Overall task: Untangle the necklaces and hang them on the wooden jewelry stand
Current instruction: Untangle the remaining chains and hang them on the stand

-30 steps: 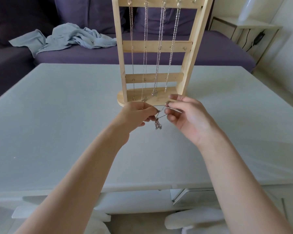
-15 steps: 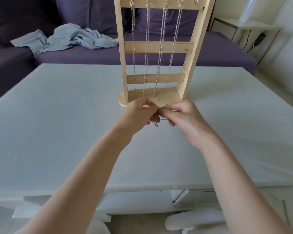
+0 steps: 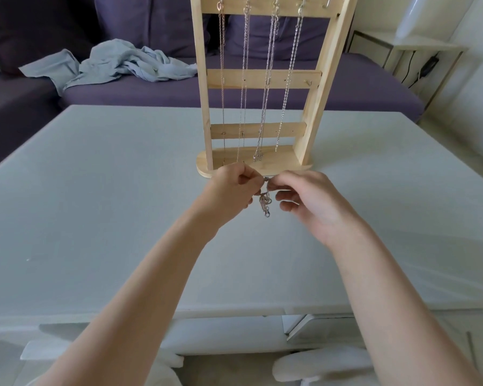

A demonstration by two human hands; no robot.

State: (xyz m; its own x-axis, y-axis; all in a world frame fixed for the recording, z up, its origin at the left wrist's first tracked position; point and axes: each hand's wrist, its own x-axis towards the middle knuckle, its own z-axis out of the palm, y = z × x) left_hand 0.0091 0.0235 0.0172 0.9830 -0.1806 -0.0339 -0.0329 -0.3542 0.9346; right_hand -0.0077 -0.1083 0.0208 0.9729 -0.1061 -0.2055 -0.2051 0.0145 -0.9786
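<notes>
Reaching forward with both forearms, converging over the table (image 3: 95,218). Left hand (image 3: 232,190) curling knuckles-up, fingertips pinched together on the tangle (image 3: 265,200). Right hand (image 3: 310,199) meeting it from the opposite side, thumb and forefinger clamped on the same chain at its top, lower fingers hanging loose and slightly spread. Dangling below the pinch: small knotted clump, clasp at the bottom, hanging clear above the tabletop.

Just beyond the grip: stand (image 3: 262,79), base nearly touching the knuckles. Hanging from its top hooks: four chains (image 3: 265,79), straight and separate; rightmost hook (image 3: 328,1) bare.

Left and right of the grip: plain tabletop, wide open. Toward the body: more bare surface up to the near edge. Far behind the stand: sofa (image 3: 151,90) with crumpled cloth (image 3: 115,64).
</notes>
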